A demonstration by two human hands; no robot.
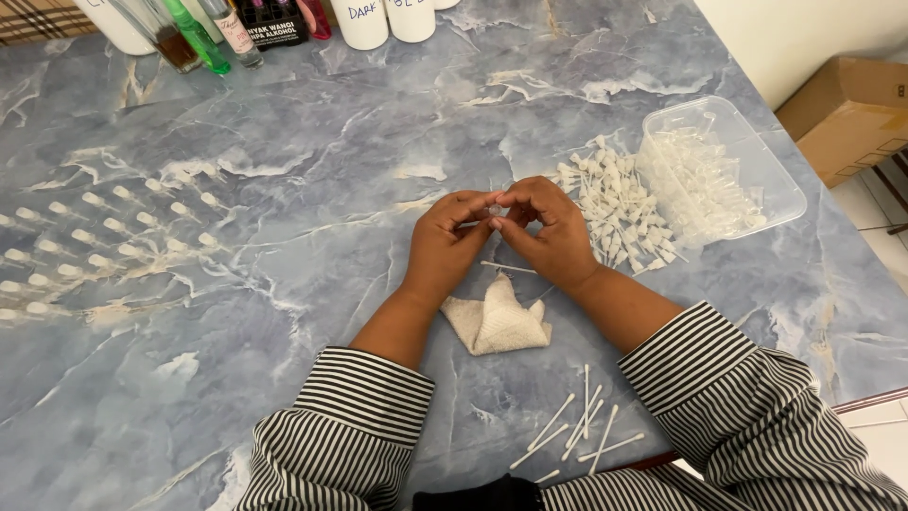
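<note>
My left hand (pixel 446 241) and my right hand (pixel 550 232) meet fingertip to fingertip above the blue marble table (pixel 312 123), pinching a small white spray-pump piece with a thin tube (pixel 493 203) between them. Just below the hands lies a crumpled beige cloth (pixel 498 320), and one thin white tube (pixel 507 268) rests on the table beside it. To the right of my right hand is a heap of white pump tops (pixel 619 210).
A clear plastic tray (pixel 724 170) of clear caps sits at the right. Rows of small clear vials (pixel 104 237) lie at the left. Several loose white tubes (pixel 579 431) lie near the front edge. Bottles (pixel 203 33) stand at the back; a cardboard box (pixel 846 114) is off the table.
</note>
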